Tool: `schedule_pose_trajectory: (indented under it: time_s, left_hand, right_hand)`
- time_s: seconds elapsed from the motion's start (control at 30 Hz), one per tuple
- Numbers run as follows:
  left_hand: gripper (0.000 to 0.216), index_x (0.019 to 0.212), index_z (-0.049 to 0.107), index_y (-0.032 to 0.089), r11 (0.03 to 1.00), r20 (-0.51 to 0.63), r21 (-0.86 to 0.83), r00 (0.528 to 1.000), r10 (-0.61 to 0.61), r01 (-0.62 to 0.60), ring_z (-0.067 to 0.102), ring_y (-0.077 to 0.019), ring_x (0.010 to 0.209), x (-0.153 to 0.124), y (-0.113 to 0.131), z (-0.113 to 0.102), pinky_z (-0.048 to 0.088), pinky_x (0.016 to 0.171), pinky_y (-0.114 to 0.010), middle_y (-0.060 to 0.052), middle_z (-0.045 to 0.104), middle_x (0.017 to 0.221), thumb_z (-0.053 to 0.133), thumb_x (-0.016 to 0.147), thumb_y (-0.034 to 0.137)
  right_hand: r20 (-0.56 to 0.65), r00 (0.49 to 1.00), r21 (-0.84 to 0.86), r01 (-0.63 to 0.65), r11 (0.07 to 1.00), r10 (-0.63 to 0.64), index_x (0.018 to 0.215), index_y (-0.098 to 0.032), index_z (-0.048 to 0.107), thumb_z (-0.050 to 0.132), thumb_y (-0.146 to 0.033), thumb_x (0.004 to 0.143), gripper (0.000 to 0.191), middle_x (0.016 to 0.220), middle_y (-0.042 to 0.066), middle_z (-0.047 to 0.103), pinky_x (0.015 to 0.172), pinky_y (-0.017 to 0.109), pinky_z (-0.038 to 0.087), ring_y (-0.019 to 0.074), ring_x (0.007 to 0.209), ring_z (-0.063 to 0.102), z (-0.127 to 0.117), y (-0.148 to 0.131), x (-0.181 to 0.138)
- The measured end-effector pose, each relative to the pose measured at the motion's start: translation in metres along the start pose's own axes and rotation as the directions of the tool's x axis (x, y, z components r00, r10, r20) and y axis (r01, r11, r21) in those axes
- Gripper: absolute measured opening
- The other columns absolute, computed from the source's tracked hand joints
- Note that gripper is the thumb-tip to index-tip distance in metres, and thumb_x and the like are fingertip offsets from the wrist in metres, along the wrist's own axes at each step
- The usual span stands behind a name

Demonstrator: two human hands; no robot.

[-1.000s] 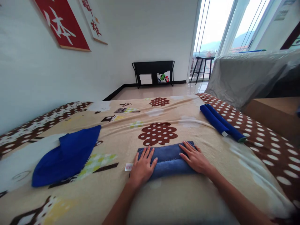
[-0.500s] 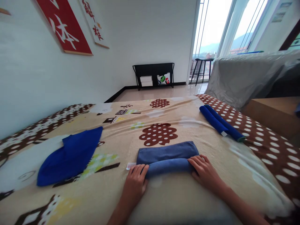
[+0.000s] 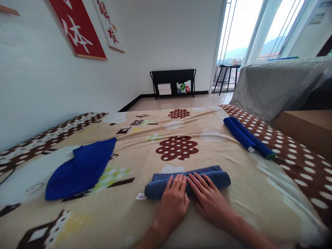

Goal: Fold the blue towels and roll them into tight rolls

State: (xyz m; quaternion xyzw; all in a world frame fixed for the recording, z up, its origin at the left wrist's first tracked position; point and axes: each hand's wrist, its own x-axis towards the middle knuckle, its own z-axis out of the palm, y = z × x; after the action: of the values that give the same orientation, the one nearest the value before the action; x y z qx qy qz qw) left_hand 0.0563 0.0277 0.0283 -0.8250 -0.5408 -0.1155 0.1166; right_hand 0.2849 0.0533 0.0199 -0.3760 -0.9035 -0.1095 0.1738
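Rolled blue towel point(image 3: 187, 180) on bed point(image 3: 155, 221) | left hand point(image 3: 174, 204) flat, fingers spread, pressing roll | right hand point(image 3: 209, 200) likewise, gripping nothing.

This was a room in a home, most likely a bedroom or a living space with a bed. A soft patterned blanket point(image 3: 181, 138) in beige and brown with white dots covered the wide near surface like a bedspread. On the plain white wall at left hung a red banner point(image 3: 77, 29) with white characters and a paler scroll point(image 3: 110, 26) beside it. At the far end a low black rack point(image 3: 173, 83) stood on a glossy tiled floor point(image 3: 178, 102), holding white boxes and small packets. To the far right, tall glass doors point(image 3: 249, 31) opened on hills, with a dark stool point(image 3: 226, 76) near them. A grey dust sheet point(image 3: 277, 83) draped furniture at right.
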Motion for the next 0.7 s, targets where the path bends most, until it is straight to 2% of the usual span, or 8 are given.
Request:
schedule_pose_trajectory:
  time_s: [0.1, 0.23, 0.3, 0.4, 0.47, 0.53, 0.6, 0.7]
  left_hand:
    - [0.063, 0.152, 0.030, 0.023, 0.999, -0.007, -0.015, 0.999, 0.033, -0.033, 0.043, -0.0220, 0.139, -0.019, -0.024, 0.002, 0.031, 0.116, -0.043, -0.005, 0.048, 0.151, 0.048, 0.093, 0.034]
    - [0.069, 0.153, 0.027, 0.024, 0.999, 0.028, 0.017, 0.999, -0.035, 0.035, 0.035, -0.0260, 0.144, -0.039, -0.053, -0.003, 0.019, 0.118, -0.054, -0.007, 0.039, 0.157, 0.048, 0.088, 0.023]
    - [0.068, 0.147, 0.040, 0.019, 0.994, 0.062, 0.011, 0.992, -0.106, 0.106, 0.038, -0.0306, 0.142, -0.032, -0.052, -0.007, 0.017, 0.117, -0.061, -0.013, 0.044, 0.153, 0.051, 0.080, 0.017]
    - [0.045, 0.117, 0.065, 0.017, 0.983, 0.101, -0.005, 0.978, -0.180, 0.182, 0.046, -0.0329, 0.134, -0.010, -0.047, -0.017, 0.023, 0.114, -0.062, -0.016, 0.057, 0.140, 0.053, 0.073, 0.012]
    - [0.034, 0.099, 0.069, 0.020, 0.985, 0.116, -0.014, 0.979, -0.169, 0.172, 0.051, -0.0311, 0.129, 0.002, -0.048, -0.024, 0.028, 0.111, -0.060, -0.012, 0.063, 0.132, 0.054, 0.071, 0.011]
    - [0.031, 0.094, 0.070, 0.021, 0.987, 0.130, -0.016, 0.979, -0.155, 0.158, 0.056, -0.0301, 0.121, 0.008, -0.051, -0.027, 0.034, 0.108, -0.058, -0.011, 0.066, 0.124, 0.054, 0.069, 0.010]
    - [0.032, 0.095, 0.070, 0.019, 0.985, 0.132, -0.001, 0.977, -0.169, 0.171, 0.057, -0.0324, 0.117, 0.013, -0.049, -0.027, 0.036, 0.105, -0.059, -0.014, 0.067, 0.122, 0.052, 0.070, 0.010]
    - [0.047, 0.119, 0.064, 0.013, 0.987, 0.103, 0.017, 0.982, -0.159, 0.159, 0.046, -0.0365, 0.132, 0.023, -0.032, -0.020, 0.027, 0.111, -0.062, -0.021, 0.055, 0.138, 0.046, 0.076, 0.008]
  right_hand:
    - [0.048, 0.999, 0.044, -0.007, 0.999, 0.005, 0.158, -0.020, 0.017, 0.046, -0.035, 0.096, 0.070, 0.158, 0.005, 0.031, 0.117, 0.043, 0.025, 0.0202, 0.145, 0.030, 0.004, 0.024, -0.020]
    - [0.066, 0.992, 0.053, -0.109, 0.993, 0.106, 0.155, -0.020, 0.025, 0.046, -0.031, 0.095, 0.065, 0.155, 0.008, 0.038, 0.118, 0.047, 0.021, 0.0216, 0.143, 0.034, 0.009, 0.051, -0.035]
    - [0.072, 0.984, 0.082, -0.166, 0.983, 0.160, 0.146, -0.016, 0.042, 0.048, -0.022, 0.090, 0.056, 0.146, 0.011, 0.049, 0.116, 0.049, 0.023, 0.0244, 0.136, 0.043, 0.010, 0.052, -0.026]
    - [0.085, 0.973, 0.104, -0.222, 0.969, 0.214, 0.116, -0.017, 0.064, 0.051, -0.017, 0.084, 0.035, 0.118, 0.009, 0.067, 0.110, 0.048, 0.031, 0.0248, 0.116, 0.057, 0.005, 0.051, -0.004]
    - [0.099, 0.974, 0.104, -0.212, 0.972, 0.202, 0.100, -0.020, 0.067, 0.052, -0.017, 0.083, 0.023, 0.103, 0.006, 0.069, 0.105, 0.046, 0.035, 0.0233, 0.105, 0.060, -0.001, 0.052, 0.006]
    - [0.105, 0.973, 0.093, -0.215, 0.972, 0.206, 0.092, -0.019, 0.067, 0.052, -0.016, 0.082, 0.018, 0.099, 0.007, 0.068, 0.101, 0.047, 0.038, 0.0236, 0.099, 0.060, -0.006, 0.052, 0.012]
    - [0.097, 0.970, 0.073, -0.231, 0.970, 0.223, 0.094, -0.016, 0.067, 0.051, -0.015, 0.082, 0.020, 0.105, 0.012, 0.067, 0.101, 0.049, 0.038, 0.0265, 0.102, 0.060, -0.005, 0.045, 0.019]
    - [0.083, 0.980, 0.071, -0.186, 0.980, 0.180, 0.122, -0.011, 0.062, 0.045, -0.012, 0.086, 0.040, 0.131, 0.018, 0.058, 0.108, 0.050, 0.032, 0.0299, 0.124, 0.051, 0.006, 0.022, 0.036]
